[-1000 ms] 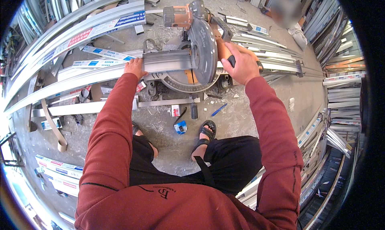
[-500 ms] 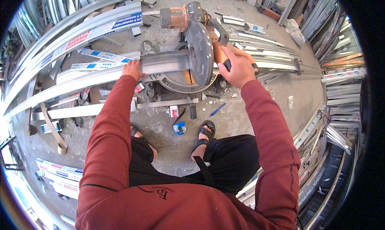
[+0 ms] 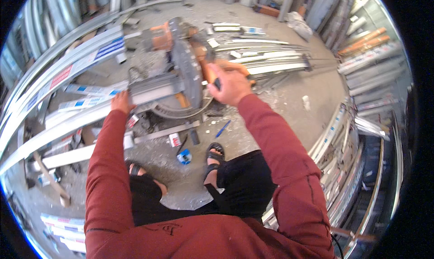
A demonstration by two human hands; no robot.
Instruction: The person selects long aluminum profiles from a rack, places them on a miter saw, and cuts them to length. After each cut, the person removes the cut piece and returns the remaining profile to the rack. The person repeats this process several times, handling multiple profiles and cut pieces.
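On the dusty concrete floor (image 3: 289, 101), a mitre saw (image 3: 181, 73) with an orange motor housing is sitting among long aluminium profiles (image 3: 271, 55). The right hand (image 3: 230, 85) is wrapping its fingers closed around the saw's black and orange handle (image 3: 212, 76), beside the grey blade guard. The left hand (image 3: 121, 101) is pressing down on a grey metal profile (image 3: 153, 89) lying across the saw base, fingers seemingly curled over its near edge, though the grip is partly hidden. A blue tape measure (image 3: 184, 157) is lying near the sandalled feet.
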